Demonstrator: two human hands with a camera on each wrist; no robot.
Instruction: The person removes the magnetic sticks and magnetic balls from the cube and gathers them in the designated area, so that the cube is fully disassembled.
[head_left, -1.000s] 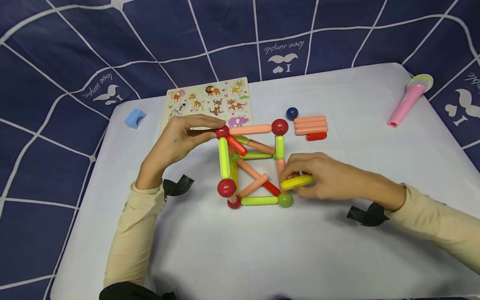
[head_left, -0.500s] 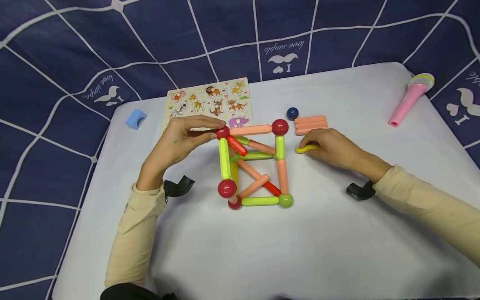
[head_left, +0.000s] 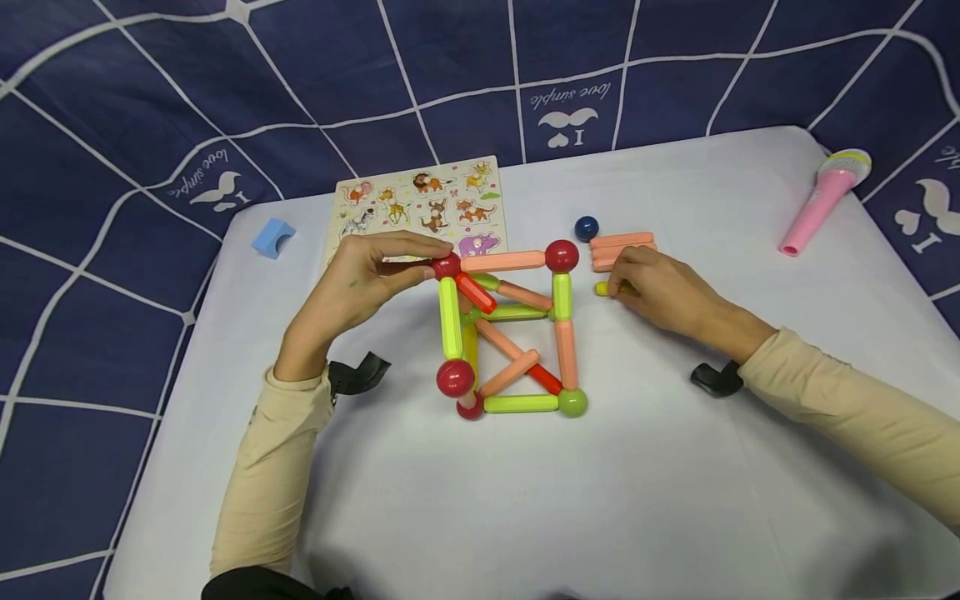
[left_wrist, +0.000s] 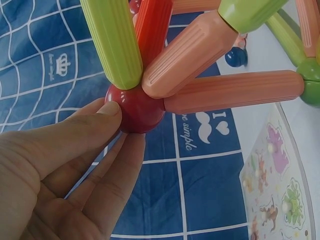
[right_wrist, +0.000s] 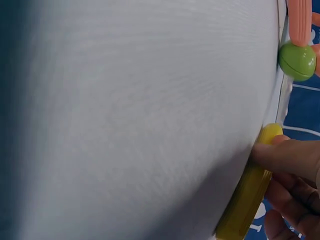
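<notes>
- While the head view looks down on the white table (head_left: 525, 500), the left hand (head_left: 360, 279) pinches the dark red ball (head_left: 447, 266) at the upper left corner of the rod-and-ball frame (head_left: 510, 329), which stands at the middle of the table.
- Just right of the frame, the right hand (head_left: 660, 287) has its fingers curled over a yellow rod (head_left: 602, 288) lying on the table, beside the stack of salmon rods (head_left: 622, 242) and near a blue ball (head_left: 587, 227).
- Farther off lie an animal puzzle board (head_left: 420, 204), a blue block (head_left: 272, 237) and a pink toy microphone (head_left: 825, 198).
- From the left wrist, thumb and fingers (left_wrist: 85, 135) clamp the dark red ball (left_wrist: 137, 110), from which green, red and salmon rods spread.
- From the right wrist, fingers (right_wrist: 290, 157) grip the yellow rod (right_wrist: 250, 195) against the table; a green ball (right_wrist: 297, 61) of the frame sits near.
</notes>
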